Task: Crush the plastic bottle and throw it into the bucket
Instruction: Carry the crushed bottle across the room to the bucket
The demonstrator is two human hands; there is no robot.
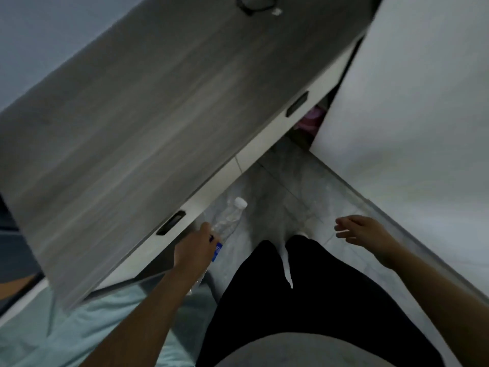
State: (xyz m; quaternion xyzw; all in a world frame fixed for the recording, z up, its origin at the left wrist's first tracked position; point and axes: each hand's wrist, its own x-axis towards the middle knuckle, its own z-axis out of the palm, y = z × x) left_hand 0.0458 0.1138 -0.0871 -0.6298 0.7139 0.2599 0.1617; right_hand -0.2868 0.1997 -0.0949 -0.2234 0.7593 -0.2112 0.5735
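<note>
My left hand (194, 246) is closed around the middle of a clear plastic bottle (229, 221) with a white cap and a blue label. The bottle points up and away from me, over the grey tiled floor, and looks uncrushed. My right hand (362, 230) hangs free on the right with its fingers loosely curled and nothing in it. No bucket is in view.
A grey wood-grain desk (148, 123) with white drawers and dark handles fills the left and centre. A white wall or door panel (412, 115) stands on the right. My black-trousered legs (277, 287) stand on the floor (288, 186) between them. A light blue cloth (87, 332) lies at the lower left.
</note>
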